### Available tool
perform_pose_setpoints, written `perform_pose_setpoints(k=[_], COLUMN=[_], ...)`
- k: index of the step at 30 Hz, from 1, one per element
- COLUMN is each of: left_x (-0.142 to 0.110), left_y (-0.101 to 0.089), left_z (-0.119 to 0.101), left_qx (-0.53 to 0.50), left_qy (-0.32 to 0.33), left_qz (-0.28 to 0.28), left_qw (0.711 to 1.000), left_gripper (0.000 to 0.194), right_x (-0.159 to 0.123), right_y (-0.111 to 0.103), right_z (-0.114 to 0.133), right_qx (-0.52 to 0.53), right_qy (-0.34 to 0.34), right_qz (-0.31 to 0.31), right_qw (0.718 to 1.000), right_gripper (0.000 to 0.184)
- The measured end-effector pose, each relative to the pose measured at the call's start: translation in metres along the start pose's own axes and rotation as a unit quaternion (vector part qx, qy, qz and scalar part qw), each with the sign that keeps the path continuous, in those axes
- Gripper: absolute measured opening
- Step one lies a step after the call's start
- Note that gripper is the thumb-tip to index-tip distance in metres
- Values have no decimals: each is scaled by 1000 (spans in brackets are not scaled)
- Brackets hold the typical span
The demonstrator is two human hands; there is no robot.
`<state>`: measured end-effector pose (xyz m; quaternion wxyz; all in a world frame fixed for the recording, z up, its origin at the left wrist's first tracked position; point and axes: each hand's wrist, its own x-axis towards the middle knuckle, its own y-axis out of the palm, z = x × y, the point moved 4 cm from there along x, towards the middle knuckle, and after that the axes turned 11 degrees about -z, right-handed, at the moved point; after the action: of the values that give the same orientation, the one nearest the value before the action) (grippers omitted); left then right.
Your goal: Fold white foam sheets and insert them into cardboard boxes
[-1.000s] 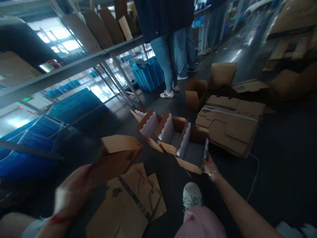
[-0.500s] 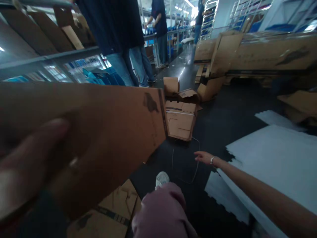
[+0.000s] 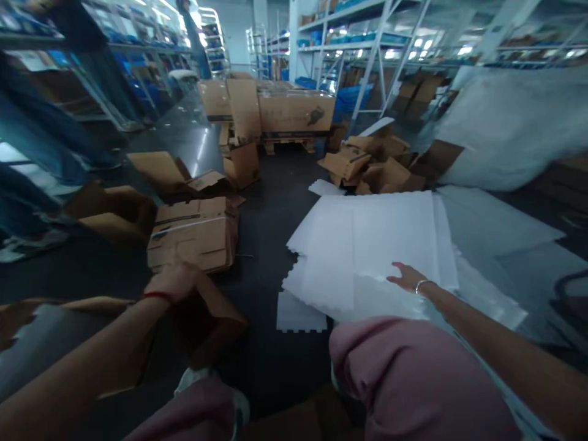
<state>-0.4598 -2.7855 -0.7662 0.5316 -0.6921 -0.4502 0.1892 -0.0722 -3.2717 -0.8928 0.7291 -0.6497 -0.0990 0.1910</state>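
Observation:
My left hand (image 3: 172, 282), a red band at its wrist, is closed on the upper edge of an open cardboard box (image 3: 218, 312) at the lower left. Its fingertips are partly hidden and blurred. Inside or against that box, left of my forearm, shows a greyish-white sheet (image 3: 50, 343). Over a spread of white sheets with notched edges (image 3: 390, 226) hovers my right hand (image 3: 407, 277), fingers apart and holding nothing; whether it touches them I cannot tell. Just beyond my left hand lies a strapped bundle of flattened cardboard boxes (image 3: 193, 229).
Opened cartons (image 3: 119, 211) lie at the left, near the legs of people standing there. More cartons (image 3: 381, 162) are heaped beyond the sheets. A loaded pallet (image 3: 289, 113) stands farther back. A big whitish plastic-wrapped bulk (image 3: 509, 128) rises at the right.
My view has swung right. The cardboard box my left hand held up close is now lower, its opening showing. My right hand has gone from above the dark floor to over the white sheets.

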Motion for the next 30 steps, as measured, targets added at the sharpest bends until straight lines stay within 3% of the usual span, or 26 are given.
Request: perform_pose_setpoints(k=[2, 3, 5, 6, 8, 10, 12, 15, 17, 19, 22, 24, 27, 29, 30], left_x=[0, -3, -12, -18, -32, -48, -66, -88, -95, -96, -89, -79, -59, -43, -33], left_y=[3, 12, 55, 86, 159, 225, 277, 317, 324, 324, 315, 301, 268, 238, 220], left_z=[-43, -68, -119, -139, -164, -177, -175, -159, -150, -149, -168, -187, -212, -222, -224], left_qx=[33, 29, -32, -67, -140, -145, -158, -209, -264, -329, -452, -532, -630, -677, -695], left_qy=[144, 215, 281, 255, 95, 23, -45, -129, -174, -214, -247, -251, -290, -310, -305], left_qz=[-33, -28, 58, 119, 256, 284, 304, 301, 291, 310, 384, 412, 402, 377, 358], left_qw=[988, 976, 957, 957, 952, 947, 938, 922, 903, 866, 766, 696, 597, 551, 544], left_gripper=[45, 45, 40, 35, 37, 42, 42, 50, 54, 52, 57, 63, 55, 44, 38], right_x=[-9, -10, -3, 3, 14, 19, 18, 11, 9, 10, 15, 17, 17, 18, 18], right_y=[9, 12, 26, 36, 64, 96, 124, 142, 135, 118, 87, 63, 22, -7, -22], right_z=[-15, -15, -3, 9, 36, 64, 83, 90, 81, 68, 49, 44, 51, 57, 60], right_qx=[37, 74, 165, 204, 253, 278, 317, 387, 443, 509, 570, 573, 562, 551, 551], right_qy=[27, 45, 96, 128, 185, 215, 227, 217, 202, 199, 206, 171, 69, 32, 24], right_qz=[-66, -91, -92, -74, -28, 10, 46, 90, 107, 128, 174, 208, 255, 251, 238], right_qw=[997, 992, 977, 968, 949, 936, 919, 892, 867, 828, 776, 774, 784, 795, 799], right_gripper=[45, 39, 32, 31, 37, 46, 46, 34, 34, 43, 59, 60, 54, 52, 54])
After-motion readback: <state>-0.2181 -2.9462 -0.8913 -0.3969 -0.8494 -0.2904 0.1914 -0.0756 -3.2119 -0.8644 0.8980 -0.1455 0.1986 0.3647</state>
